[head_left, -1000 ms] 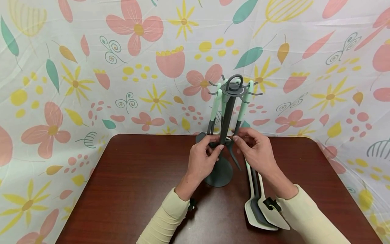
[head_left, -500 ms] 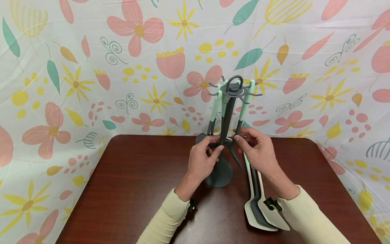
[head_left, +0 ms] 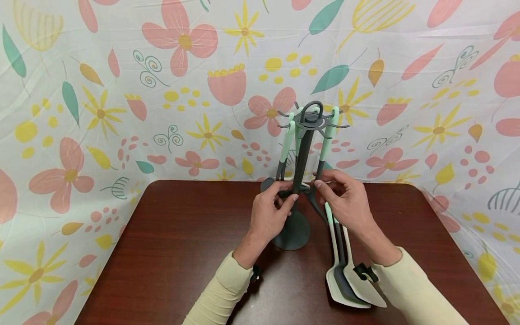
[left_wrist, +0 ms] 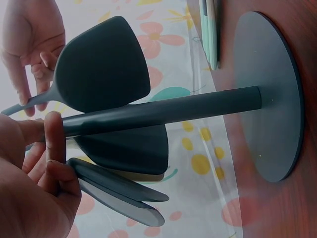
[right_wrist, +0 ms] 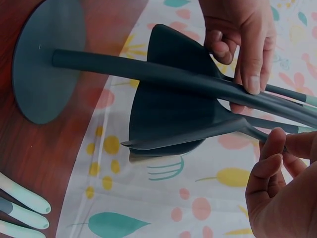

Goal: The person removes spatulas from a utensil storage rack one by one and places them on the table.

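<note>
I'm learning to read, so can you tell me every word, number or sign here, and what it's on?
There are none I can read.
Stand and hanging utensils: no lettering shows.
Three utensils lying on the table: no lettering shows.
Cloth behind: flowers, leaves and swirls, no letters.

And here we are at what looks like a staged filming corner: a floral-print sheet (head_left: 227,113) hangs creased behind the dark wood-toned table (head_left: 174,253) and comes round both sides! Kitchen utensils (head_left: 363,287) on it suggest home cooking, though the building itself can't be told.
</note>
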Demonstrator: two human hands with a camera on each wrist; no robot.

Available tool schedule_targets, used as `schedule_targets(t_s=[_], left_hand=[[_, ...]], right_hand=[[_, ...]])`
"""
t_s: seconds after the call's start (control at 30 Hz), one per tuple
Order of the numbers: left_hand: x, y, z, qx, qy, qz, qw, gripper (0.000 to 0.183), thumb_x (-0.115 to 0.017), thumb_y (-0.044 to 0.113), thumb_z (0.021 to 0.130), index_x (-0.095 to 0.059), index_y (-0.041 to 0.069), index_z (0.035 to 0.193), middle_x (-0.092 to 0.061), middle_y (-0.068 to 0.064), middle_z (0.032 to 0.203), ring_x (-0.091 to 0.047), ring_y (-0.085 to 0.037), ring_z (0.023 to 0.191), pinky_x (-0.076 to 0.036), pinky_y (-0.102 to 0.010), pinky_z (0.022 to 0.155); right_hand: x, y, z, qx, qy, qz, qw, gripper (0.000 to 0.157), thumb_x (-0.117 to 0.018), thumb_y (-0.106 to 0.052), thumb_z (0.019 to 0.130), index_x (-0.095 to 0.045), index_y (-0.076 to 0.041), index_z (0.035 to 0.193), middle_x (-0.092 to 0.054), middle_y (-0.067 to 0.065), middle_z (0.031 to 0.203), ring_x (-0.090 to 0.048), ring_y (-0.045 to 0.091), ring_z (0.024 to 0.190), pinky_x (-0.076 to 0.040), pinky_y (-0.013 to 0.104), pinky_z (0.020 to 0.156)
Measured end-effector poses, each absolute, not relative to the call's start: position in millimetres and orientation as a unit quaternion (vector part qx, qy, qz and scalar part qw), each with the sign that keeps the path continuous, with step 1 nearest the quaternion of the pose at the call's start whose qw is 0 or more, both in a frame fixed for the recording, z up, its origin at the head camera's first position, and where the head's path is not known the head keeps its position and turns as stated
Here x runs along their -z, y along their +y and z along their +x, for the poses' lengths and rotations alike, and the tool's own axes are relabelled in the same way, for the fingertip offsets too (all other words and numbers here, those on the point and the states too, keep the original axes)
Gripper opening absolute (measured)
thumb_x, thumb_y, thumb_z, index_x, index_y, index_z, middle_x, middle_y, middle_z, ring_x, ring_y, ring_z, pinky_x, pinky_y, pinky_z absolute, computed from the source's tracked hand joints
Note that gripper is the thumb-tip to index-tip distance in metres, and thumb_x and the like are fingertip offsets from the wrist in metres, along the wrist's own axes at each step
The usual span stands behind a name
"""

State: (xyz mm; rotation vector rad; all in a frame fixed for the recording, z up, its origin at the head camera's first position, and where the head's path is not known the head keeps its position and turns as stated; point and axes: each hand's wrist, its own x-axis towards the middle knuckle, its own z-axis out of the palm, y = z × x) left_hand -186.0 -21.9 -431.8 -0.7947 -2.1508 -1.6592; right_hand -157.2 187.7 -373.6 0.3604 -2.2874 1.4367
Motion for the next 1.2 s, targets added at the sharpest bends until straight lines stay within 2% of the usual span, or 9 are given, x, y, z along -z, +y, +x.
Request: schedule_targets(t_s=[0.23,0.43,0.6,0.9,1.2], left_hand=[[432.8,-21.6,-186.3,0.578,-0.752,-0.276,0.156,0.030,-0.073,0.022,0.103,-0.069,0.017,0.132,-0.075,0.000,0.110,-0.064,0.001,0.062,-0.059,-0.023,0.062],[433.6,-21.9,-186.2,0.575,-0.754,-0.277,0.158,0.031,-0.072,0.024,0.104,-0.069,0.016,0.133,-0.075,-0.001,0.113,-0.064,0.001,0.062,-0.058,-0.023,0.062],[434.0,-21.7,-186.5,0.572,-0.755,-0.278,0.158,0.032,-0.072,0.025,0.104,-0.068,0.016,0.134,-0.075,-0.001,0.114,-0.064,0.001,0.062,-0.059,-0.022,0.063],[434.9,-21.8,-186.3,0.573,-0.754,-0.283,0.153,0.032,-0.071,0.024,0.105,-0.068,0.014,0.135,-0.075,-0.003,0.117,-0.064,-0.001,0.063,-0.058,-0.023,0.062],[434.3,-21.6,-186.1,0.580,-0.749,-0.280,0.152,0.031,-0.071,0.025,0.104,-0.068,0.015,0.133,-0.073,-0.003,0.115,-0.063,0.000,0.062,-0.059,-0.023,0.063]], right_hand=[[373.2,189.5,-155.9,-0.517,-0.821,0.123,0.208,0.016,-0.070,-0.008,0.104,-0.077,-0.007,0.118,-0.078,0.018,0.101,-0.071,0.019,0.062,-0.057,0.024,0.059],[371.9,190.8,-154.7,-0.514,-0.822,0.122,0.214,0.016,-0.072,-0.008,0.103,-0.078,-0.011,0.117,-0.078,0.014,0.097,-0.069,0.023,0.062,-0.053,0.024,0.056],[371.0,192.0,-154.6,-0.518,-0.818,0.120,0.217,0.018,-0.072,-0.007,0.103,-0.078,-0.011,0.119,-0.078,0.014,0.095,-0.068,0.025,0.061,-0.053,0.023,0.056],[370.8,196.2,-154.5,-0.508,-0.825,0.111,0.219,0.016,-0.071,-0.008,0.103,-0.077,-0.008,0.118,-0.077,0.014,0.093,-0.067,0.011,0.061,-0.051,0.022,0.055],[372.6,202.8,-154.5,-0.509,-0.823,0.108,0.228,0.016,-0.073,-0.006,0.101,-0.078,-0.009,0.116,-0.072,0.011,0.079,-0.064,0.016,0.059,-0.048,0.023,0.053]])
